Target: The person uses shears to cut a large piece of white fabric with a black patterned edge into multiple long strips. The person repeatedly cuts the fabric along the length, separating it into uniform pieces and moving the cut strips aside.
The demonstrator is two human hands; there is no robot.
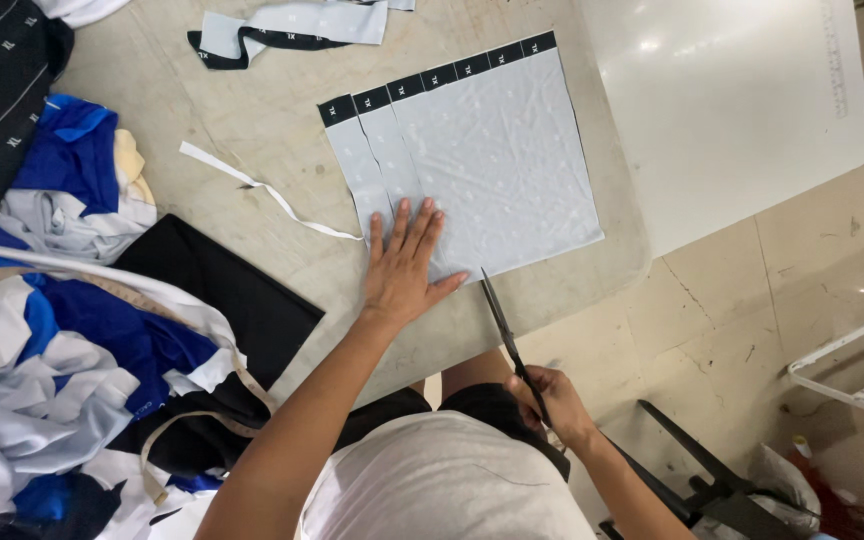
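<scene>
Seen from above, a worn beige table holds a pale grey fabric sheet edged with black tags. Left hand presses flat, fingers spread, on its near edge; right hand grips black scissors, tips touching that edge. Blue, white and black cloth pile lies left

One head-worn camera looks steeply down from above the person's shoulders, close over the beige scuffed bench, facing forward across it; tiled floor shows to the right.
</scene>
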